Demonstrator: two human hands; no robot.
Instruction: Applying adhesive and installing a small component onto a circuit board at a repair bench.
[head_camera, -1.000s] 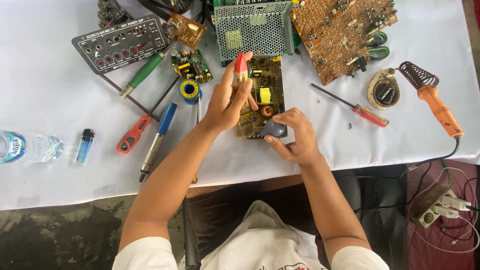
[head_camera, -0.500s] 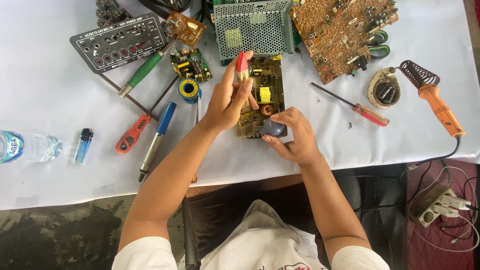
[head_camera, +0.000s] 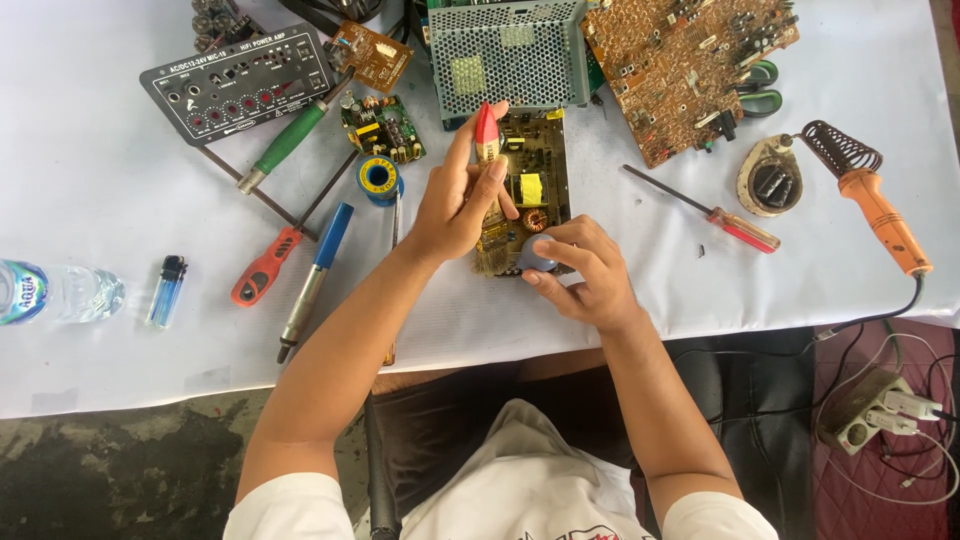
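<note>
Left hand: our left hand is wrapped around a small brush with a red-tipped handle, holding it upright-ish with the bristles down on the board.
Right hand: our right hand is closed, fingers curled around the near edge of the circuit board, pinning it flat. There's a dark round part under the fingertips; can't tell exactly what it is.
Circuit board: it sits in the middle of the white tabletop, right between our two hands, just below the metal mesh case. We can see a yellow block and a copper coil on it.
Left of us: green-handled screwdriver, red-handled tool, blue-handled tool, a reel of solder, a little green board, and a black panel with knobs and sockets.
Far left: blue lighter next to a water bottle lying on its side.
Right of us: big brown circuit board, red-handled screwdriver, and an orange soldering iron near its coil stand.
Off the tabletop: a power strip with cables on the floor at our right.
</note>
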